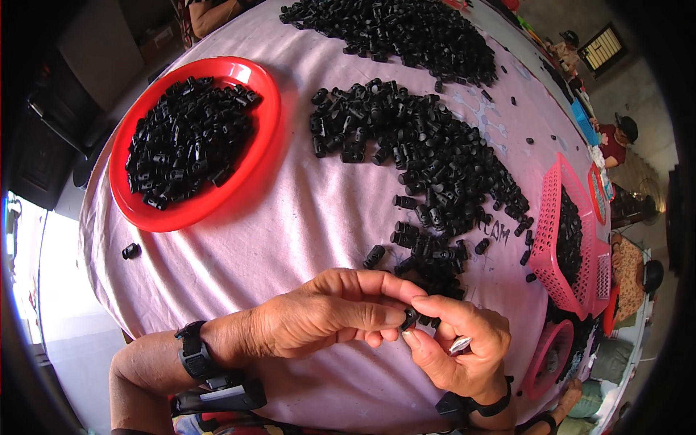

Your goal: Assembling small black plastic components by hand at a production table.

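Note:
My left hand (330,315) and my right hand (464,348) meet over the near part of the table. Thumbs and forefingers of both pinch one small black plastic cord lock (409,318), partly covered by the fingertips. Tucked in the curled fingers of my right hand is a small silvery-white piece (460,344), whose kind I cannot make out. Just beyond my fingers begins a long loose pile of similar black cord locks (435,174), which curves away over the pink cloth. A red plate (268,138) at the left is heaped with more of them.
A larger black pile (406,36) lies at the far side of the pink tablecloth (312,210). One stray cord lock (130,251) rests near the left edge. On the right stand a pink perforated basket (547,250) and a round pink basket (540,373). Other people sit along the right.

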`<state>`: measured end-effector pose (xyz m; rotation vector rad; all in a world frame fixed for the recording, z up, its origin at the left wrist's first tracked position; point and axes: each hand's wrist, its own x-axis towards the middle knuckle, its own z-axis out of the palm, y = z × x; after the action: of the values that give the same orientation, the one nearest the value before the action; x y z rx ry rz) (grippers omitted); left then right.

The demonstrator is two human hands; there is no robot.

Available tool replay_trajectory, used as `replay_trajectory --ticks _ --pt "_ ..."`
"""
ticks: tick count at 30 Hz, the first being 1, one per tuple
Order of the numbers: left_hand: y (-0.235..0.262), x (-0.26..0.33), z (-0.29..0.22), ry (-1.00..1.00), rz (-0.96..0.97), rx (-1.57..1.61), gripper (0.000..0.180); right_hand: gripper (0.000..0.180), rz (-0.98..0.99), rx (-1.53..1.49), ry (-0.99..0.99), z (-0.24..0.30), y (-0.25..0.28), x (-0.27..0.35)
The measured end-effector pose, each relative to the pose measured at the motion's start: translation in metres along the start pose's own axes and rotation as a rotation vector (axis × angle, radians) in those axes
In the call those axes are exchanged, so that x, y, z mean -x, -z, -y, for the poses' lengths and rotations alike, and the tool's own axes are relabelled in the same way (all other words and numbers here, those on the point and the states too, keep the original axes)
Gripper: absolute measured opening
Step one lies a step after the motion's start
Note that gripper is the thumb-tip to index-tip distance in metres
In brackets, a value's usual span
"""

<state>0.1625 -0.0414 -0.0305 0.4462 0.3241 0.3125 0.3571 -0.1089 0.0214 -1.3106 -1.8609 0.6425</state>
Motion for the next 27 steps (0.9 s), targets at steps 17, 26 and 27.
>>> replay_trajectory --ticks 17,26,27 --pt "-0.002 -0.002 0.003 0.014 -0.021 0.051 0.030 0.038 -0.136 0.263 0.255 -0.012 -0.007 0.003" --pt "-0.002 -0.003 0.006 -0.044 -0.034 0.053 0.027 0.040 -0.080 0.543 0.455 -0.015 -0.003 0.006" --pt "-0.002 -0.004 0.006 -0.043 -0.032 0.053 0.027 0.040 -0.080 0.545 0.454 -0.015 -0.002 0.006"
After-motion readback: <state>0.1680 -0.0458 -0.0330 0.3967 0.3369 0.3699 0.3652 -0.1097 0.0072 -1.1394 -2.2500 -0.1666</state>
